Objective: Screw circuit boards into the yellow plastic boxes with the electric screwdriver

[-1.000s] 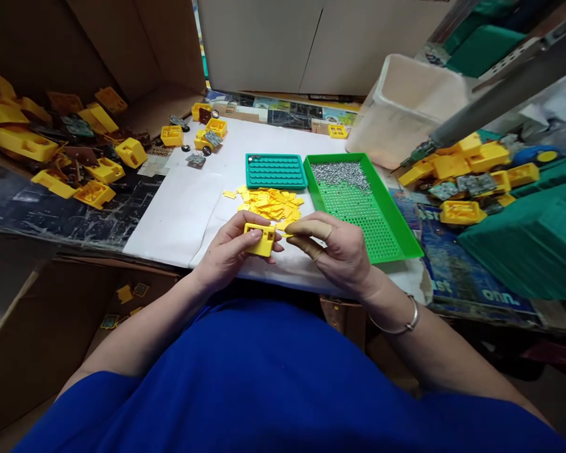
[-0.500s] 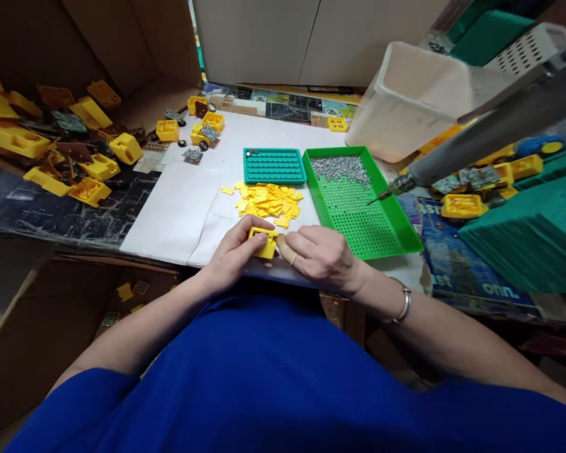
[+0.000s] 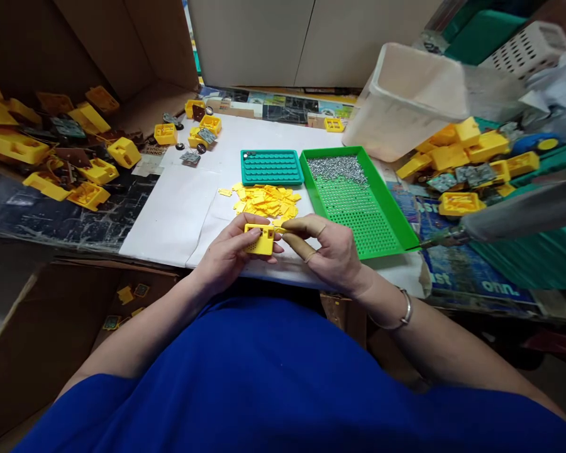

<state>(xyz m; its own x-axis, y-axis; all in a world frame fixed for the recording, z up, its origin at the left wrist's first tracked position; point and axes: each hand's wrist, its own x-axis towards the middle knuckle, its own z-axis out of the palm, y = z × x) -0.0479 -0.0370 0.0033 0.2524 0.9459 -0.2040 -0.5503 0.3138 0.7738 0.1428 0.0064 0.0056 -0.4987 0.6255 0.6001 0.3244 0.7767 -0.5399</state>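
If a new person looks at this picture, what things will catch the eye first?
At the table's near edge, the left hand holds a small yellow housing, with the right hand at its side. Behind lies a heap of flat yellow pieces. To the right, a bright green tray holds silvery screws at its far end.

hanging screwdriver (image 3: 509, 217) motion-blurred, cut off at rt edge, screws (image 3: 338, 167) too small to tell apart

left hand (image 3: 226, 255) curled, right hand (image 3: 327, 251) pinching, fingers (image 3: 306, 224) meeting, both forearms angled inward
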